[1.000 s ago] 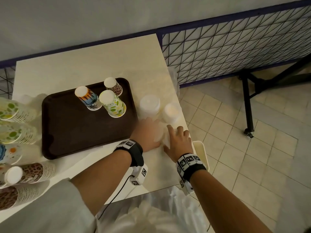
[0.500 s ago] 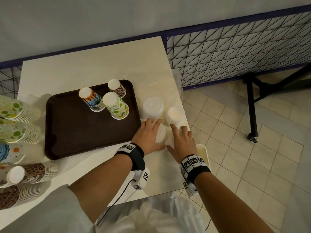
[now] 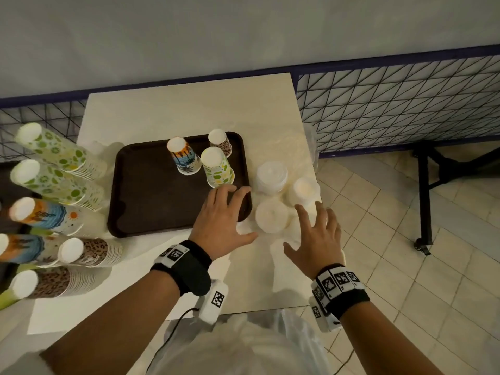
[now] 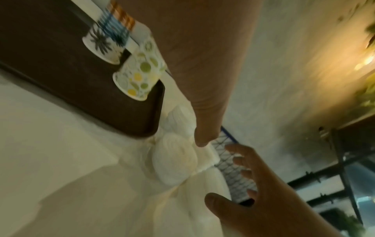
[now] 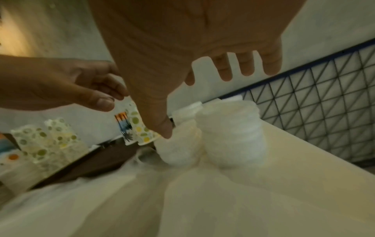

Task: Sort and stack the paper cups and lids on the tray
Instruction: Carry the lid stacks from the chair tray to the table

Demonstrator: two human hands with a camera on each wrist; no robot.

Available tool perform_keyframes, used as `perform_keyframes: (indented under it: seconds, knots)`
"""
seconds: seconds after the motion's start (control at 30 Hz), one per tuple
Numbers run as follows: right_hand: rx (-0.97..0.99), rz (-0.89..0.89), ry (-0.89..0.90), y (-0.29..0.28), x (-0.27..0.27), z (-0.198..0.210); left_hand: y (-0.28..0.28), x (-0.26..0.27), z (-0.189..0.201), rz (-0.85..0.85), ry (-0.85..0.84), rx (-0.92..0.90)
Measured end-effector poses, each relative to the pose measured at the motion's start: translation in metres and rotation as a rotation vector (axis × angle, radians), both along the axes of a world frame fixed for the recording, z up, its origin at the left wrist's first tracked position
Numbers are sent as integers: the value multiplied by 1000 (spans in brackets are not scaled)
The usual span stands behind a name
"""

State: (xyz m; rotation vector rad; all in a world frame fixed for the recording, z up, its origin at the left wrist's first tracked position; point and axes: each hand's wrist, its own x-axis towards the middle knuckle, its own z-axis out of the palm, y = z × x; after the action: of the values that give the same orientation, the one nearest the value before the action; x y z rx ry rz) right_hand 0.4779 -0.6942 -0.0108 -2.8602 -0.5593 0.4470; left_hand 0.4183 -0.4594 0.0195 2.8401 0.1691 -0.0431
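A: Table [image 3: 194, 109] first — pale top, lying against the mesh fence [image 3: 392, 104] at its far right. Brown tray [image 3: 151, 201] is sitting left of centre on it.

B: And along the left edge?

A: Cup stacks [image 3: 58, 169] are lying on their sides there: green-dotted far, palm-print in the middle, leopard nearest. All off the tray.

B: What is standing on the tray?

A: Three upside-down cups in its far right corner. Palm cup [image 3: 184, 158] on the left, green cup [image 3: 217, 167] just beside it and nearer, leopard cup [image 3: 220, 142] farthest. Whether they are touching, I cannot tell.

B: Lids?

A: Three white lid stacks [image 3: 272, 174] are sitting in clear plastic on the table, just right of the tray, near the table's right edge. One far, one far right, one nearest [image 3: 272, 215], between the two hands.

B: Hands, then.

A: Left hand [image 3: 221, 215] is hovering over the tray's near right corner, fingers spread and gently bent, thumb pointing toward the nearest lid stack. It is gripping nothing. Right hand [image 3: 315, 239] is hovering just right of that stack, fingers splayed apart, also holding nothing. The wrist views are showing both palms clear above the wrapped lids; they are blurred, so contact with the plastic cannot be told.
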Motion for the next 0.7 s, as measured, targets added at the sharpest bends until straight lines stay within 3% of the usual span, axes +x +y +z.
perform_keyframes:
  seconds: [0.13, 0.23, 0.37, 0.5, 0.7]
  knots:
    - [266, 65, -184, 26, -17, 46, 34, -48, 46, 152, -89, -135]
    - [513, 251, -232, 68, -37, 82, 62, -95, 81, 289, -192, -163]
    - [686, 498, -122, 151, -77, 126, 104, -170, 120, 432, -245, -100]
    - [714, 723, 20, 246, -132, 154, 163, -251, 142, 628, -291, -63]
    - [714, 884, 202, 396, -242, 172, 290, -368, 143, 898, -152, 64]
